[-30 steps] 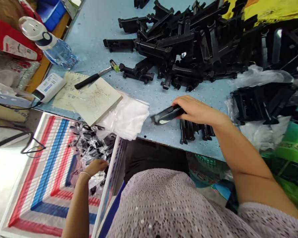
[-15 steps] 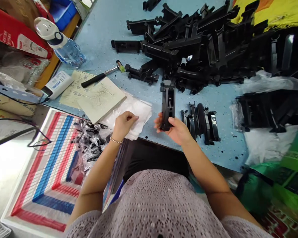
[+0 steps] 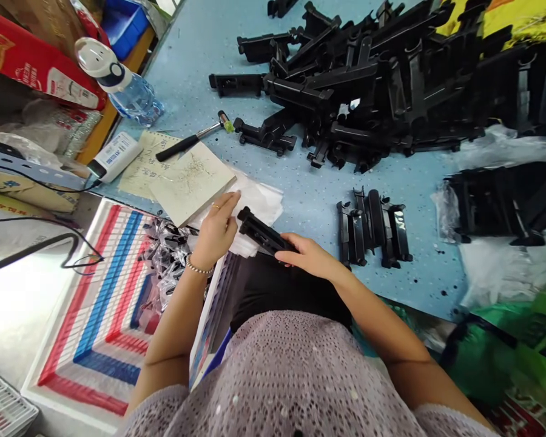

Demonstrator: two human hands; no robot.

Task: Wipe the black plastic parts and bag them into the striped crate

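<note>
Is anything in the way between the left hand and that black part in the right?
Nothing visible. The left hand is just beside one end of the black plastic part; the right hand holds the other.

My right hand (image 3: 307, 255) has shifted leftward from beside the row of black parts (image 3: 374, 218), nearer my left hand (image 3: 216, 230), which has risen from the basket (image 3: 107, 365) to the white bags (image 3: 260, 194). The black part (image 3: 264, 234) in my right fingers, earlier pointing away from me, now slants toward my left.
</note>
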